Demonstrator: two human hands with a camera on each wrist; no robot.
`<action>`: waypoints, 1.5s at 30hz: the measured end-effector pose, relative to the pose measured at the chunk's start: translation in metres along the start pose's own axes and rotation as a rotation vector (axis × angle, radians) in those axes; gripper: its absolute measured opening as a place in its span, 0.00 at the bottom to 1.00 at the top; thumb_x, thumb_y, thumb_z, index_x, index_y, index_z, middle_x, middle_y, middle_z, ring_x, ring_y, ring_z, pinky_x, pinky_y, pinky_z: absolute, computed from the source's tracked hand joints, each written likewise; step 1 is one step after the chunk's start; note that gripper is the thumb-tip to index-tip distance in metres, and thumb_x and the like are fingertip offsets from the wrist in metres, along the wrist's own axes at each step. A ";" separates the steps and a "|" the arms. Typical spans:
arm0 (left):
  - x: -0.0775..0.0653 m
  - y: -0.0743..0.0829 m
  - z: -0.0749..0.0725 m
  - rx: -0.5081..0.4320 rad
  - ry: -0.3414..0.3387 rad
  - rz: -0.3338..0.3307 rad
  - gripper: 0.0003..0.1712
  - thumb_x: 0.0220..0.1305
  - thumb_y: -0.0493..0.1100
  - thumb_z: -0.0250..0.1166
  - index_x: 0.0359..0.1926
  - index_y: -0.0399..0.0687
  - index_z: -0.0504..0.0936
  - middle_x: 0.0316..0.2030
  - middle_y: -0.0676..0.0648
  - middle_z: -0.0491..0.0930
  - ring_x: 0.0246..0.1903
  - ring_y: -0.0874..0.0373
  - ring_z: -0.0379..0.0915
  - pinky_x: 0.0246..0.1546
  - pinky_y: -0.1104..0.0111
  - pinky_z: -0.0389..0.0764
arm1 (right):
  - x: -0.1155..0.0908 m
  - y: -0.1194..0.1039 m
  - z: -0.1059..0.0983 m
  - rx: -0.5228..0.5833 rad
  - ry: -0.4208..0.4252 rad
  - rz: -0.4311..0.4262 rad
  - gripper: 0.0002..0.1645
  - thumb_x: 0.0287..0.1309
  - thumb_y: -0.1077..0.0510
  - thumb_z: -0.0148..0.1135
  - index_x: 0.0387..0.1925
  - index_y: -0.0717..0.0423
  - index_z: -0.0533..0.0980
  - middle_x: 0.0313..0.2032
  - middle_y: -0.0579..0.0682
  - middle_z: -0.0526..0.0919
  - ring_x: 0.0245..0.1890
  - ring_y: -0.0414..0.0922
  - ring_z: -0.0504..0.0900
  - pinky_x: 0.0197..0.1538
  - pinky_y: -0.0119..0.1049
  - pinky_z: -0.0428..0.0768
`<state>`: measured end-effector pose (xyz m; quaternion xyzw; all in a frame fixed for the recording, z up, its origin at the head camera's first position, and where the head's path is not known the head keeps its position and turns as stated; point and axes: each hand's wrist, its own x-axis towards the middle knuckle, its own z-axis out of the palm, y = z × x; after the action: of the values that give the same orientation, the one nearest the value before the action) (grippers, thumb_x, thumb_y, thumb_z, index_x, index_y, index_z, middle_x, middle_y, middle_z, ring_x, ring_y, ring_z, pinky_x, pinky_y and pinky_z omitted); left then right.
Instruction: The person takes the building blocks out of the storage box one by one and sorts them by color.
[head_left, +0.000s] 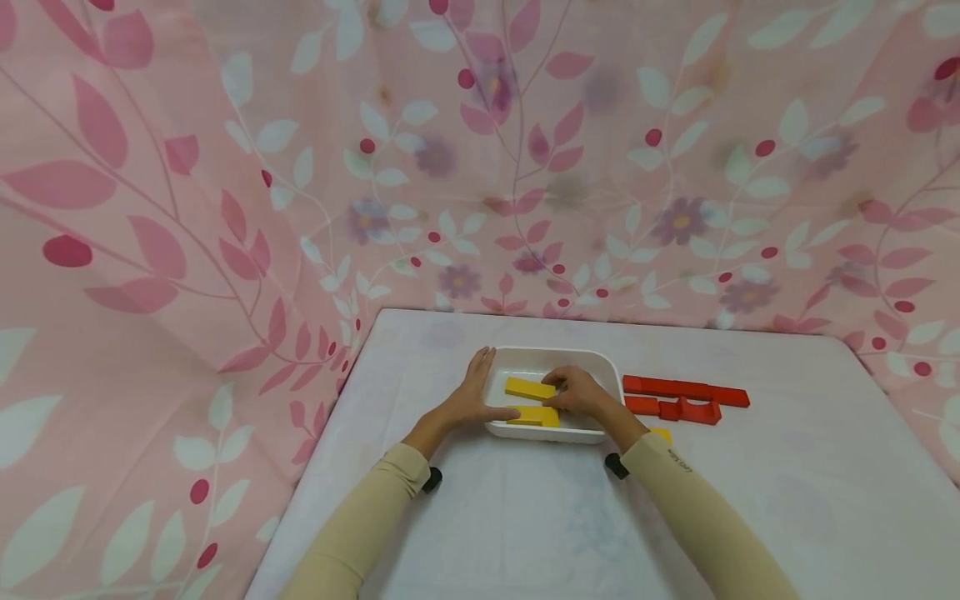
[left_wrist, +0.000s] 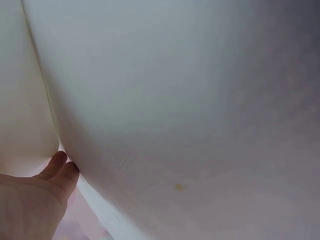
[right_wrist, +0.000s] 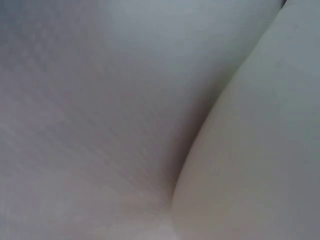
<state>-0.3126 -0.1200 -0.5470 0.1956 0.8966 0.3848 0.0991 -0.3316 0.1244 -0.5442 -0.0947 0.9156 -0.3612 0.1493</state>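
A white rectangular tray (head_left: pixel 551 434) with rounded corners stands on the table, holding two yellow blocks. My left hand (head_left: pixel 463 404) holds the tray's left end, fingers along the outside and thumb across the front rim near the front yellow block (head_left: pixel 528 416). In the left wrist view, some fingers of the left hand (left_wrist: pixel 35 200) touch the tray's wall. Reaching into the tray, my right hand (head_left: pixel 583 393) pinches the right end of the rear yellow block (head_left: pixel 529 388). The right wrist view shows only blurred pale surfaces, with no fingers visible.
Right of the tray lie a long red strip (head_left: pixel 686 390) and a shorter red piece (head_left: pixel 701 412) with a curved notch. Another yellow piece (head_left: pixel 662 433) is partly hidden by the right forearm. A pink floral curtain (head_left: pixel 525 208) hangs behind the white-covered table (head_left: pixel 540 517).
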 end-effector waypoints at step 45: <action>0.001 -0.001 0.001 -0.015 0.001 -0.009 0.72 0.34 0.74 0.68 0.72 0.60 0.34 0.72 0.54 0.29 0.70 0.51 0.41 0.66 0.49 0.56 | -0.010 0.000 -0.003 0.133 0.040 -0.128 0.19 0.43 0.53 0.73 0.41 0.50 0.81 0.31 0.51 0.75 0.28 0.46 0.73 0.31 0.32 0.78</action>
<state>-0.3132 -0.1193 -0.5488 0.1906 0.8947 0.3910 0.1016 -0.3231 0.1288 -0.5401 -0.1355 0.8845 -0.4318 0.1134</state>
